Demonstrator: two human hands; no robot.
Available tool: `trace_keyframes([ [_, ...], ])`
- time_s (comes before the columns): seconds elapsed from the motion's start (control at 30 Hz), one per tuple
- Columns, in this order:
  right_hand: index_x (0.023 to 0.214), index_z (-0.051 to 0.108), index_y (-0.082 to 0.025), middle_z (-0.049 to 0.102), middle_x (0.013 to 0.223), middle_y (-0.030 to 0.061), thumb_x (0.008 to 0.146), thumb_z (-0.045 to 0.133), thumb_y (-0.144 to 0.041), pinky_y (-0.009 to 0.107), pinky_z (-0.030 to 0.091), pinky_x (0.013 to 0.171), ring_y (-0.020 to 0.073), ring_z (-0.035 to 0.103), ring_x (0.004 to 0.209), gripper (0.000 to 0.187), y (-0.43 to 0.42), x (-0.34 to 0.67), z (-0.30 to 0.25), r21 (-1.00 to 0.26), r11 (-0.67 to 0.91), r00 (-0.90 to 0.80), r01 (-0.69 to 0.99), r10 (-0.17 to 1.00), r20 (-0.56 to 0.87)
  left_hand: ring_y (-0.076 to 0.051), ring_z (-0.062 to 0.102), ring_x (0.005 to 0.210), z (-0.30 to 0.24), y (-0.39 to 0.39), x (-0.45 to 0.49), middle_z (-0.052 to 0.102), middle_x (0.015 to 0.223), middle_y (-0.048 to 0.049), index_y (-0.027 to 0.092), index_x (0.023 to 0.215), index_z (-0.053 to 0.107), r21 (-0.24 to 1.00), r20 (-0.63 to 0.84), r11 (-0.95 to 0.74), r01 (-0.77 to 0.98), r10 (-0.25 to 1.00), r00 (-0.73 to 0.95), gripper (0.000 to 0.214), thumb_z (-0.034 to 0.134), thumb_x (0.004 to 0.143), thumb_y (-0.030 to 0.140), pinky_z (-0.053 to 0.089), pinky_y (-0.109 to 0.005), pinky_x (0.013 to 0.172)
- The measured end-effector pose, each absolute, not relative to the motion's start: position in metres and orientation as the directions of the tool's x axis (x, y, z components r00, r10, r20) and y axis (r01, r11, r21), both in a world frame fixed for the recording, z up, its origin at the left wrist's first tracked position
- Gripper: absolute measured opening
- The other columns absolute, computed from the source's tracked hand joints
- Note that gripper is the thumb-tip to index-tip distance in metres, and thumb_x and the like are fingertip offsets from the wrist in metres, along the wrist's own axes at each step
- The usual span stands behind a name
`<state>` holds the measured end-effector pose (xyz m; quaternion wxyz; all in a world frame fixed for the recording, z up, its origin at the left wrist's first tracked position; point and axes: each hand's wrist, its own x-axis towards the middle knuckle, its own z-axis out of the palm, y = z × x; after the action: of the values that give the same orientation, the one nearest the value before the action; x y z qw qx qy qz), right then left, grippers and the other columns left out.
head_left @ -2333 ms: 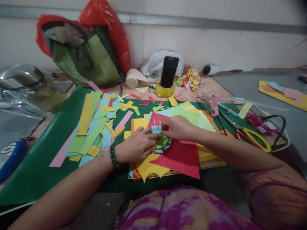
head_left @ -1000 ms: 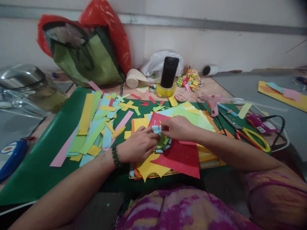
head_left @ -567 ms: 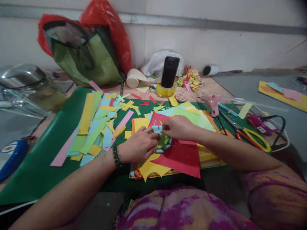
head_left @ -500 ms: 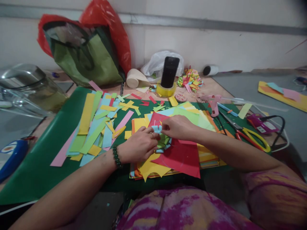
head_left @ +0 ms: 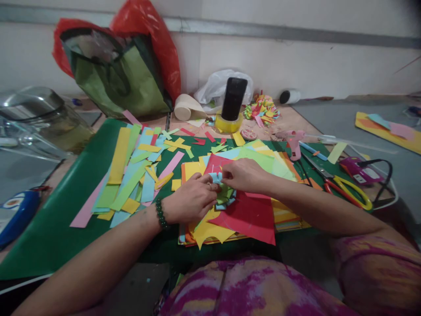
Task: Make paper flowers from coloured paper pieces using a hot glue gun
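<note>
My left hand (head_left: 190, 201) and my right hand (head_left: 242, 174) meet over a small folded paper flower (head_left: 224, 194) of green and light blue strips. Both hands pinch it, the fingertips closed on a blue strip at its top. The flower rests on a red paper sheet (head_left: 248, 215) atop a stack of coloured sheets (head_left: 283, 169). A green bead bracelet circles my left wrist. Part of the flower is hidden under my fingers.
Loose coloured paper strips (head_left: 131, 175) cover the green mat (head_left: 49, 228) at left. Yellow-handled scissors (head_left: 348, 188) and a pink glue gun (head_left: 292, 142) lie at right. A phone (head_left: 233, 98) stands in a tape roll; a finished flower (head_left: 262, 109) and a green bag (head_left: 115, 74) sit behind.
Both hands stay pinched on the paper flower, with only slight finger shifts. The view has drifted a little.
</note>
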<state>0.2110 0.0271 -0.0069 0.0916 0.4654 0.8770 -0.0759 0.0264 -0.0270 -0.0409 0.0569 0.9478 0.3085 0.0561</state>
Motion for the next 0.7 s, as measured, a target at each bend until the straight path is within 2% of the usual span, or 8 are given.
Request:
trace_keyframes([
  [0.17, 0.089, 0.073, -0.021, 0.074, 0.085, 0.0066, 0.086, 0.055, -0.03, 0.027, 0.025, 0.055, 0.019, 0.064, 0.076, 0.021, 0.0271, 0.2107, -0.0067, -0.049, 0.555, -0.55, 0.83, 0.802, -0.231, -0.024, 0.05, 0.094, -0.0411, -0.0265, 0.0275, 0.069, 0.096, -0.0075, 0.019, 0.08, 0.066, 0.12, 0.071, -0.804, 0.582, 0.592, 0.803, 0.032, 0.039, 0.097, 0.026, 0.034, -0.038, 0.077],
  [0.33, 0.089, 0.073, -0.021, 0.075, 0.085, 0.0065, 0.086, 0.053, -0.029, 0.027, 0.025, 0.054, 0.0196, 0.065, 0.077, 0.022, 0.0273, 0.2115, -0.0072, -0.064, 0.553, -0.552, 0.83, 0.801, -0.234, -0.025, 0.05, 0.098, -0.0412, -0.0258, 0.0295, 0.069, 0.104, -0.0082, 0.018, 0.079, 0.066, 0.135, 0.1, -0.808, 0.574, 0.587, 0.803, 0.031, 0.041, 0.096, 0.025, 0.035, -0.04, 0.079],
  [0.7, 0.088, 0.073, -0.021, 0.074, 0.085, 0.0061, 0.089, 0.053, -0.032, 0.027, 0.026, 0.056, 0.0182, 0.063, 0.075, 0.023, 0.0254, 0.2118, -0.0076, -0.057, 0.556, -0.554, 0.829, 0.802, -0.223, -0.024, 0.05, 0.096, -0.0432, -0.0256, 0.0329, 0.069, 0.094, -0.0057, 0.017, 0.075, 0.063, 0.156, 0.074, -0.811, 0.564, 0.579, 0.812, 0.027, 0.044, 0.094, 0.024, 0.034, -0.04, 0.08],
])
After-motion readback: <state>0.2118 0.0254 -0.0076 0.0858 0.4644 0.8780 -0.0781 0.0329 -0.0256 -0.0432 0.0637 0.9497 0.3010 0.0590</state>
